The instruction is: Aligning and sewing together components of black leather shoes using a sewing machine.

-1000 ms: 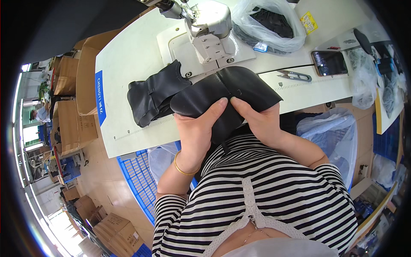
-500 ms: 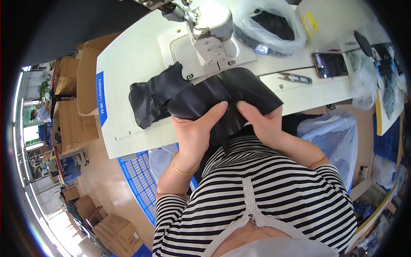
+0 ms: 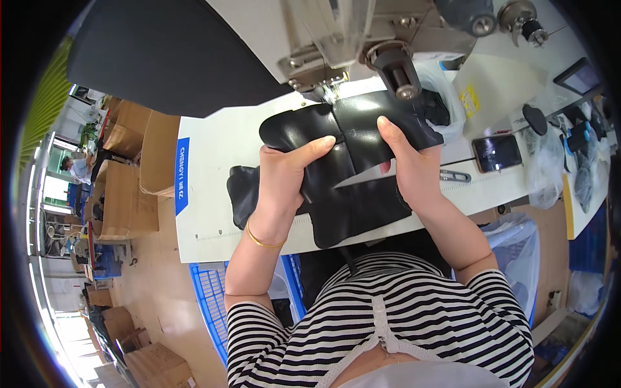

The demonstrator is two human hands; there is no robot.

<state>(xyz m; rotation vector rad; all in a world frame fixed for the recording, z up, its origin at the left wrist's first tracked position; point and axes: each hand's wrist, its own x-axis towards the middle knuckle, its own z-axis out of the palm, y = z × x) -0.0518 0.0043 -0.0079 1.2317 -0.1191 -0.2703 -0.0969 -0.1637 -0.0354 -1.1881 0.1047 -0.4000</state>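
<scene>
A glossy black leather-like piece (image 3: 369, 123) with a seam down its middle is raised in front of me, over the white sewing table (image 3: 207, 161). My left hand (image 3: 281, 171) grips its left side, thumb on top near the seam. On the right side my right hand (image 3: 414, 168) holds it the same way, thumb pointing up across the surface. The fingers beneath are mostly hidden. A lower black panel (image 3: 362, 210) hangs below, toward the table's near edge; whether it is joined to the held piece I cannot tell. Another black piece (image 3: 242, 194) lies beside my left wrist.
The sewing machine (image 3: 394, 64) looms just beyond the held piece. Thread snips (image 3: 456, 176) and a phone (image 3: 497, 154) lie to the right, a clear bag (image 3: 456, 116) with black material behind. Below the table stand a blue basket (image 3: 210, 291) and a lined bin (image 3: 514, 252). Cardboard boxes (image 3: 129, 200) stand left.
Both hands have lifted the black piece up and away from my body, opening its seamed face. The view has shifted, so more of the machine's upper part shows.
</scene>
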